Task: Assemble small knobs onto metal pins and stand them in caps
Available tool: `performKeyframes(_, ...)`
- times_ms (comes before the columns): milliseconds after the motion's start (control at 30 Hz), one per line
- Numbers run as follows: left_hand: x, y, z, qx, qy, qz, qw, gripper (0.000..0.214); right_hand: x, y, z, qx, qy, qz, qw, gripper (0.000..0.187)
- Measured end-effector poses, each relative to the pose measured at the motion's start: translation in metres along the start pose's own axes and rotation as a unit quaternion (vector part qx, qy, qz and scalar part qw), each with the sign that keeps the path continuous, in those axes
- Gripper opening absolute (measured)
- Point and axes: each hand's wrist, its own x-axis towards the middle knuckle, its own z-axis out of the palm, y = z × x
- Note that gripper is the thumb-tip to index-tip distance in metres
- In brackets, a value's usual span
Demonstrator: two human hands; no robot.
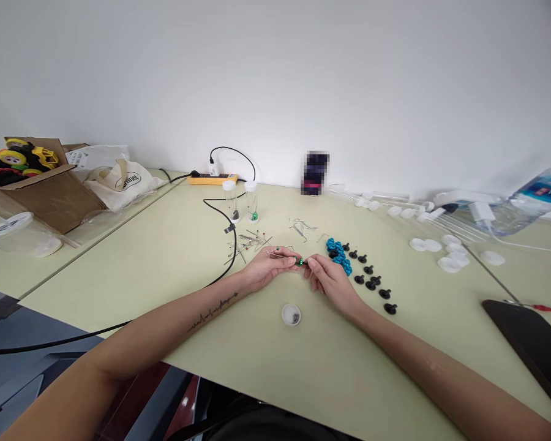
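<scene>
Over the table, both hands meet around a small green and black part (299, 262). My left hand (262, 268) is closed on its green end, with a thin metal rod lying along the fingers. From the other side, the fingertips of my right hand (331, 283) pinch its black end. Fingers hide much of the part, so its exact kind is unclear. Just below the hands sits a round white cap (285, 321) with small metal pieces in it. Blue ribbed knobs (342, 264) lie right beside my right hand, and several black stemmed discs (373, 282) are scattered beyond them.
Metal rods (252, 240) and bent wires (300, 229) lie behind the hands. Two clear tubes (230, 202) stand near an orange power strip (213, 179). A black cable (234, 245) crosses on the left. White discs (452, 254) and a dark tablet-like slab (528, 349) are at right.
</scene>
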Motion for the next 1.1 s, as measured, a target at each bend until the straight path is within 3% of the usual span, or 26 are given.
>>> performKeyframes(333, -0.0015, 0.0013, -0.0003, -0.004, 0.01, -0.012, 1.0, 0.02, -0.0006, -0.005, -0.0006, 0.009, 0.016, -0.007, 1.0, 0.013)
performKeyframes(433, -0.001, 0.0018, 0.0003, -0.005, 0.008, -0.013, 1.0, 0.02, -0.0009, -0.0032, -0.0001, 0.002, 0.018, -0.005, 1.0, 0.015)
performKeyframes(600, -0.0007, 0.0025, 0.0011, -0.003, -0.007, -0.013, 1.0, 0.021, -0.0007, 0.0003, 0.0003, -0.008, 0.007, -0.005, 1.0, 0.037)
performKeyframes(833, -0.0011, 0.0026, 0.0011, -0.004, 0.005, -0.015, 1.0, 0.021, -0.0015, -0.0043, 0.0, 0.016, 0.024, -0.005, 1.0, 0.018)
performKeyframes(1000, -0.0002, 0.0021, -0.0001, -0.005, 0.005, -0.015, 1.0, 0.02, -0.0013, -0.0043, 0.0002, 0.002, 0.027, -0.001, 1.0, 0.02)
performKeyframes(1100, -0.0002, 0.0022, -0.0003, 0.001, -0.008, -0.013, 1.0, 0.021, -0.0011, -0.003, 0.0001, -0.012, 0.013, -0.008, 1.0, 0.033)
